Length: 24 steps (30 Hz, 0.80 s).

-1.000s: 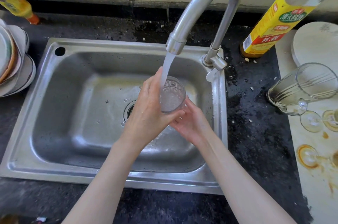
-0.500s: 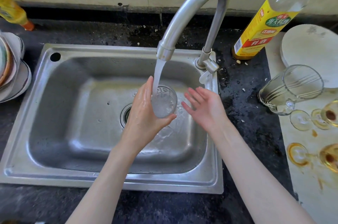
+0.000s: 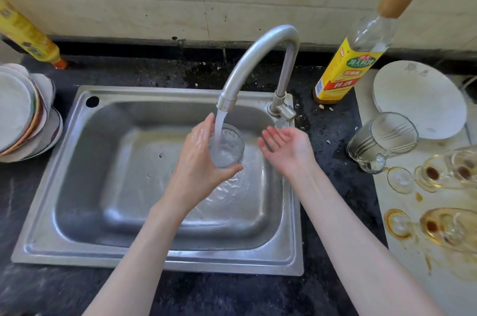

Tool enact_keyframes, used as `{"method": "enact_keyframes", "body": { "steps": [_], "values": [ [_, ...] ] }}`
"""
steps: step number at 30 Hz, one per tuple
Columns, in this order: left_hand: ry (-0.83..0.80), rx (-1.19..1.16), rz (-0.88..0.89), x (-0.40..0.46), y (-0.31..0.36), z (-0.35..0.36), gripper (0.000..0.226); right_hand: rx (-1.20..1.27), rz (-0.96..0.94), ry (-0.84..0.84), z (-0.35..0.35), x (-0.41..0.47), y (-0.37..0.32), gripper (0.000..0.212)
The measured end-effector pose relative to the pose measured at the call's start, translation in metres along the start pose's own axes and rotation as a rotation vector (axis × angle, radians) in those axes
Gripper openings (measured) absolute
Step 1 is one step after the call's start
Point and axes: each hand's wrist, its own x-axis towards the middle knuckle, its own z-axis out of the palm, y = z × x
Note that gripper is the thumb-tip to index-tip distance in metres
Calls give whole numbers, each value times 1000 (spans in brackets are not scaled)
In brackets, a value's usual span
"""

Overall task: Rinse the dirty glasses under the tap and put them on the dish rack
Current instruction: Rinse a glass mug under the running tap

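Note:
My left hand [image 3: 197, 158] grips a small clear glass [image 3: 227, 146] over the steel sink [image 3: 77, 186], its mouth under the water running from the curved tap [image 3: 258, 57]. The glass is filling with water. My right hand [image 3: 286, 147] hovers palm-up and empty just right of the glass, below the tap lever [image 3: 284, 111]. On the pale board [image 3: 413, 290] at the right lie a clear glass mug [image 3: 382, 141] on its side and several stained wine glasses [image 3: 438, 171], with more stained wine glasses [image 3: 444, 228] nearer me.
A yellow-labelled bottle [image 3: 346, 67] stands behind the tap on the dark counter [image 3: 333, 160]. A white plate [image 3: 418, 98] lies at the far right. Stacked plates and bowls [image 3: 23, 114] sit left of the sink, a yellow bottle [image 3: 28, 36] behind them.
My right hand has let go of the glass and moved right, opening palm-up. My left hand still holds the glass under the stream. The view has tilted up.

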Motion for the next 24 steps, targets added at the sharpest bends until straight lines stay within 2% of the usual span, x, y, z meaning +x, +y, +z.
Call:
{"method": "enact_keyframes", "body": {
  "steps": [3, 6, 9, 18, 20, 24],
  "values": [
    [3, 9, 1, 5, 6, -5, 99, 28, -8, -23, 7, -9, -18, 25],
    [12, 38, 3, 9, 12, -9, 89, 43, 18, -60, 8, -16, -35, 35],
    [19, 52, 19, 12, 17, -13, 80, 84, 53, -82, 10, -21, -47, 33],
    [18, 52, 39, 17, 26, -17, 80, 255, 119, -109, 9, -18, -74, 41],
    [18, 62, 35, 16, 28, -16, 76, 203, 106, -113, 7, -19, -67, 43],
    [30, 35, 22, 15, 29, -11, 78, -31, 117, -104, -5, -27, -41, 34]
  ]
}}
